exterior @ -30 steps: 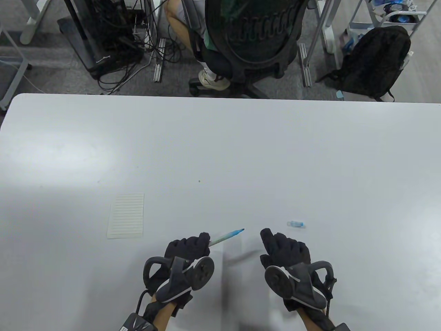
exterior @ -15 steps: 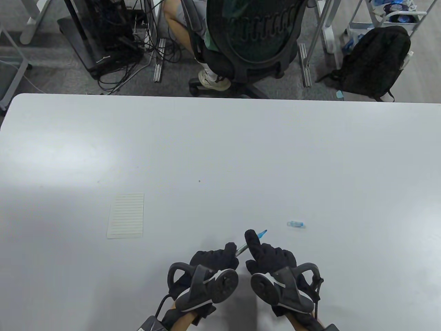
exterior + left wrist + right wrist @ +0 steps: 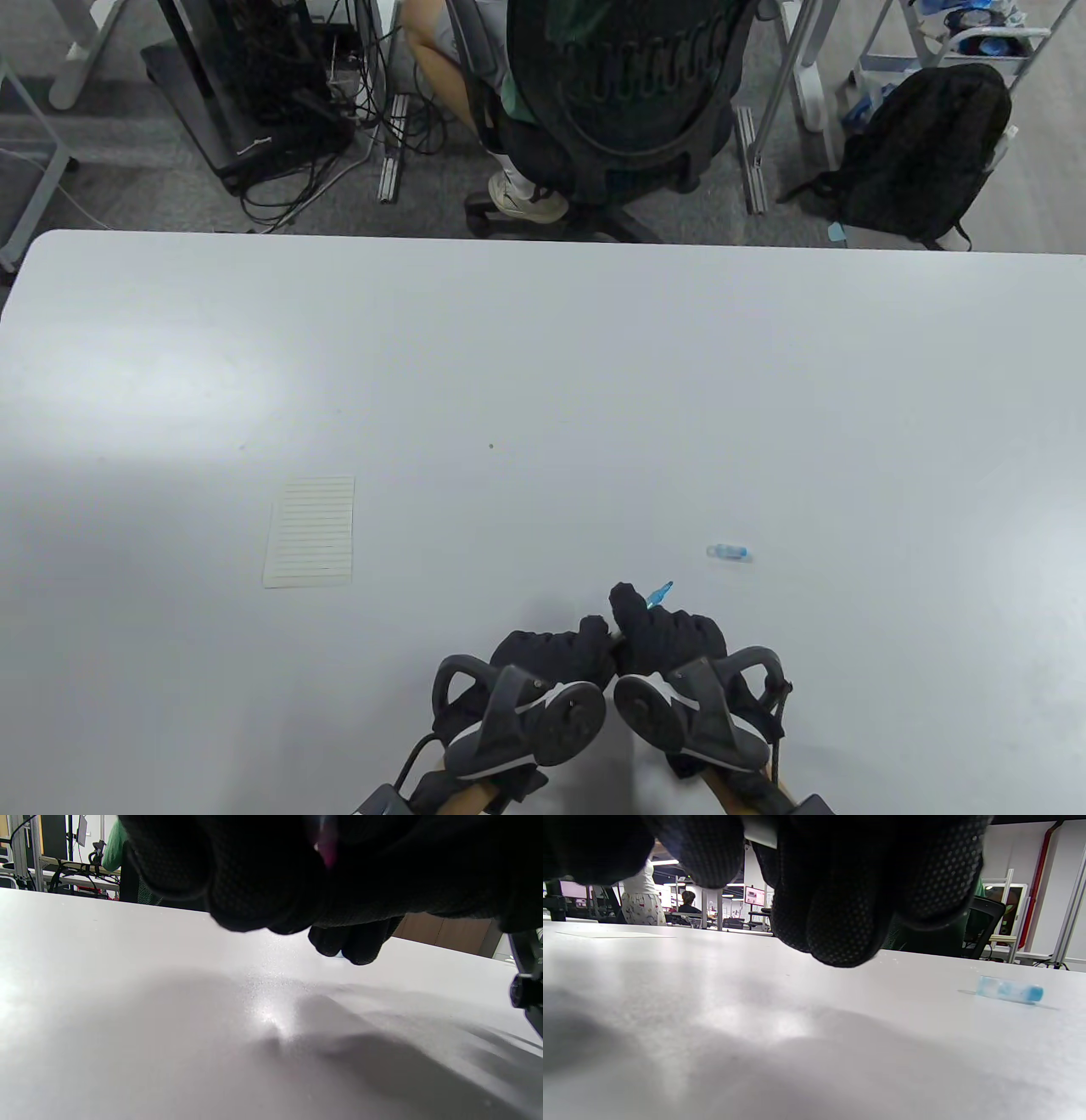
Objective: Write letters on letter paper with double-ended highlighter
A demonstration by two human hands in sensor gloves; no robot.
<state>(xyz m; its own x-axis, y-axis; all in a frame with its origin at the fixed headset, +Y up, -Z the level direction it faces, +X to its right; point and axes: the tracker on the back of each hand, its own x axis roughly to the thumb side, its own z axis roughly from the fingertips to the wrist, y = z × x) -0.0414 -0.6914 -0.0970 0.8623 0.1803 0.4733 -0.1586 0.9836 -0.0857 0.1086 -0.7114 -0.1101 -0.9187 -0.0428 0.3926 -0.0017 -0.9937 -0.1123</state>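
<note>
Your hands are pressed together at the near edge of the table (image 3: 543,356), right of centre. Your left hand (image 3: 551,658) has its fingers curled in; the highlighter (image 3: 658,592) runs into it, but the barrel is hidden between the gloves, so I can't tell for certain whether that hand grips it. In the left wrist view only a small pink sliver shows among the dark fingers (image 3: 254,878); too blurred to name. Your right hand (image 3: 670,637) has its fingers wrapped round the highlighter, with only the blue tip poking out past the forefinger, pointing up and to the right. The right wrist view shows the curled fingertips (image 3: 840,921) hanging just above the table surface, with a pale bit of barrel at the top edge. The cap (image 3: 730,552), clear with a blue end, lies on its side on the table, near your right hand but apart from it, up and to the right; it is also visible in the right wrist view (image 3: 1009,989). The letter paper (image 3: 310,532), lined, lies flat on the table well to the left of both hands, with no marks I can make out. Beyond the far edge: an office chair (image 3: 619,102) with someone seated and a black backpack (image 3: 925,153) on the floor.
</note>
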